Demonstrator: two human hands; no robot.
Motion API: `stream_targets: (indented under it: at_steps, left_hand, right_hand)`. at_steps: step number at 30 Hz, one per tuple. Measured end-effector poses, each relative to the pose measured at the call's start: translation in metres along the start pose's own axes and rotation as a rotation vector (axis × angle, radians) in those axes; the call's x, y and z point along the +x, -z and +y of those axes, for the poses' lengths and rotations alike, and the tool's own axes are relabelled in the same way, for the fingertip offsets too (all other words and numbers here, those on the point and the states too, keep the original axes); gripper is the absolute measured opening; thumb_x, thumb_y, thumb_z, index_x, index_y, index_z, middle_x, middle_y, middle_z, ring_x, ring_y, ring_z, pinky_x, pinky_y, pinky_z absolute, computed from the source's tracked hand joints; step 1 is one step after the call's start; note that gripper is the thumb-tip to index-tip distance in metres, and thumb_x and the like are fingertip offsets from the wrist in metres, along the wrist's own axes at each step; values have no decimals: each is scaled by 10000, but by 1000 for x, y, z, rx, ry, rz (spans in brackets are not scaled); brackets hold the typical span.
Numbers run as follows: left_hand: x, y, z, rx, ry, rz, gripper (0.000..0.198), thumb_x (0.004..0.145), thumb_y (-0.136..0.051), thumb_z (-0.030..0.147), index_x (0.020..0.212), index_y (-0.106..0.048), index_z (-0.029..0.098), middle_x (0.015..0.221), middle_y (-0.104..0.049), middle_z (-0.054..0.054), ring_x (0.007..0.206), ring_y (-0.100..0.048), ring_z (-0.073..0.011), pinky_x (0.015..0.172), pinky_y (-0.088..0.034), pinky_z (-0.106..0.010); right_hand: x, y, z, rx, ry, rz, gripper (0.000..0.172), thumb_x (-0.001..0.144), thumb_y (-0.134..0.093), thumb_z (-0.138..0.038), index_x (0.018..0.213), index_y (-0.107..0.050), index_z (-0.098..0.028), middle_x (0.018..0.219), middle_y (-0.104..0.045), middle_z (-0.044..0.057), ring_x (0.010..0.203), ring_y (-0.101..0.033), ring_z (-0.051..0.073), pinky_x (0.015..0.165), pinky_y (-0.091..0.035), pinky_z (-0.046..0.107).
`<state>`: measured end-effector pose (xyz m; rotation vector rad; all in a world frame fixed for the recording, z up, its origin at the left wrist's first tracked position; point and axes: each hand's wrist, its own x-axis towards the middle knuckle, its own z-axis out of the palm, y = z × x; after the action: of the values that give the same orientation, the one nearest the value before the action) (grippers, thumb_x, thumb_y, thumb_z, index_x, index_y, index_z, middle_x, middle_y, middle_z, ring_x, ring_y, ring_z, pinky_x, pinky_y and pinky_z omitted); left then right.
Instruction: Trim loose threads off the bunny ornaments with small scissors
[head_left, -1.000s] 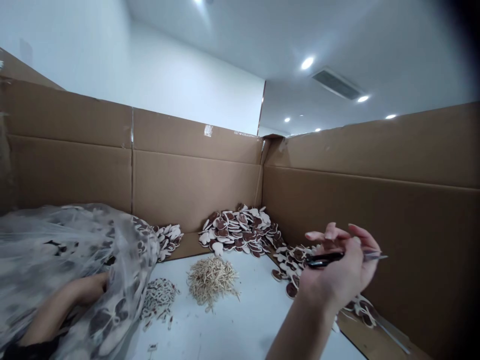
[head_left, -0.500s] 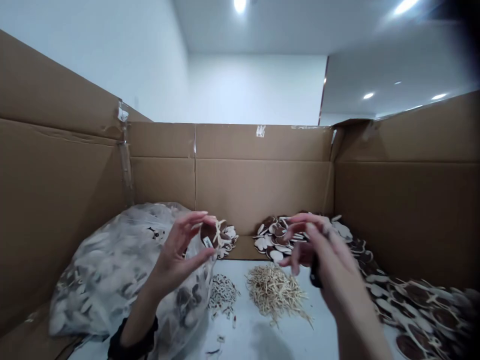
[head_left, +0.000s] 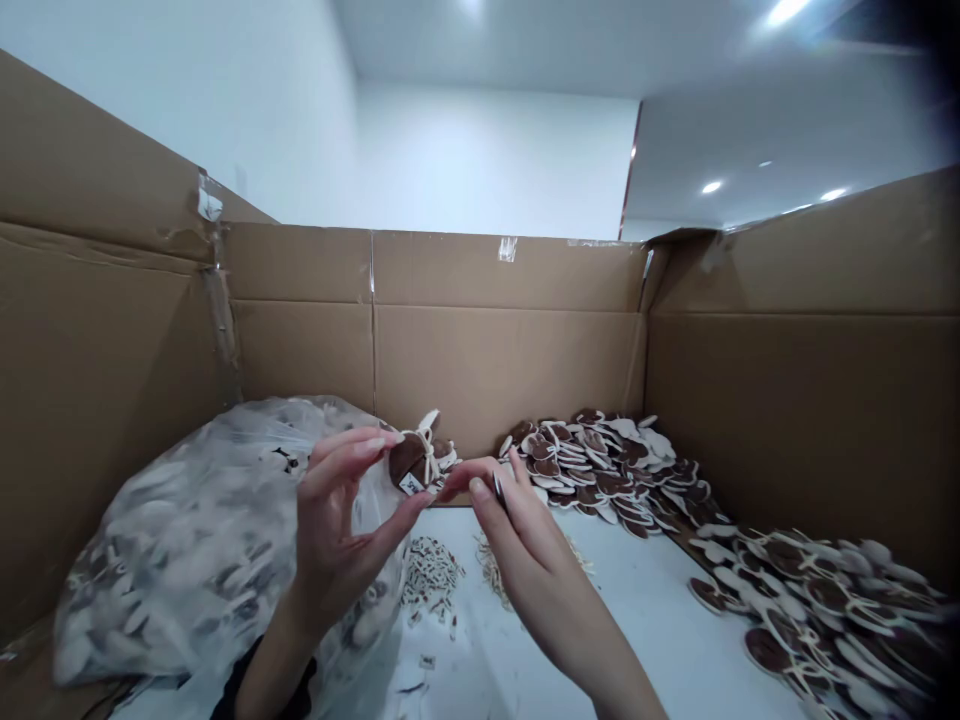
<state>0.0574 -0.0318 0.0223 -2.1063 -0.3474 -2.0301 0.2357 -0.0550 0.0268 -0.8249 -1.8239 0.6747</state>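
My left hand [head_left: 341, 520] pinches a brown felt piece [head_left: 407, 458] upright between thumb and fingertips. The piece has a cream cord bow on its right side and a small white label near its lower edge. Beside it my right hand [head_left: 517, 530] has its fingers closed together, their tips at the piece's lower right. A small dark, shiny item shows between those fingers, too little of it visible to name. Below the hands lie a heap of small label bits [head_left: 431, 580] and, partly behind my right hand, a pile of cream cord pieces [head_left: 491, 572].
A clear plastic bag [head_left: 187, 530] full of pale pieces bulges on the left. Brown and white felt pieces are heaped at the back [head_left: 592, 460] and along the right [head_left: 817, 610]. Cardboard walls [head_left: 510, 370] enclose the white table [head_left: 637, 590] on three sides.
My right hand has moved left from over the cord pile to the felt piece, its fingers drawing together. My left hand keeps its hold. The view has shifted slightly right.
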Motion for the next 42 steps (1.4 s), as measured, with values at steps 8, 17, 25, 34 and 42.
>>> stream_targets:
  at_steps: [8, 17, 25, 34, 42]
  left_hand:
    - [-9, -15, 2, 48, 130, 87, 643, 746, -766, 89, 1280, -501, 331, 1088, -467, -29, 995, -535, -171, 817, -574, -301]
    - [-15, -18, 1, 134, 96, -37, 768, 740, -756, 69, 1372, -401, 323, 1080, -512, -29, 904, -546, -165, 841, -551, -342]
    - [-5, -19, 15, -222, 429, -114, 471, 909, -549, 85, 1299, -467, 335, 990, -489, 1, 936, -540, -99, 905, -509, -174]
    - [4, -9, 11, -583, 968, -147, 401, 905, -591, 326, 1280, -466, 264, 889, -545, 11, 594, -518, -72, 518, -465, -162]
    - [4, -15, 21, -264, 871, -89, 389, 918, -534, 256, 1290, -421, 255, 897, -653, 14, 687, -560, -92, 668, -479, -188]
  right_hand:
    - [-3, -9, -2, 223, -30, -68, 320, 1025, -292, -487, 1086, -517, -269, 657, -555, -42, 651, -613, 162, 730, -462, 338]
    - [3, -12, 2, 231, -64, 25, 342, 1006, -340, -510, 1170, -511, -263, 675, -430, -45, 527, -400, 110, 488, -344, 230]
    - [7, -10, 7, 430, -90, 57, 315, 984, -401, -539, 1028, -509, -246, 680, -481, -46, 519, -373, 81, 448, -271, 203]
    - [10, -11, 7, 418, -53, -103, 353, 1016, -364, -481, 821, -489, -213, 659, -508, -34, 495, -317, 79, 439, -227, 220]
    - [11, -12, 12, 259, 19, 24, 358, 1011, -374, -451, 771, -486, -211, 580, -448, -50, 518, -372, 99, 490, -286, 228]
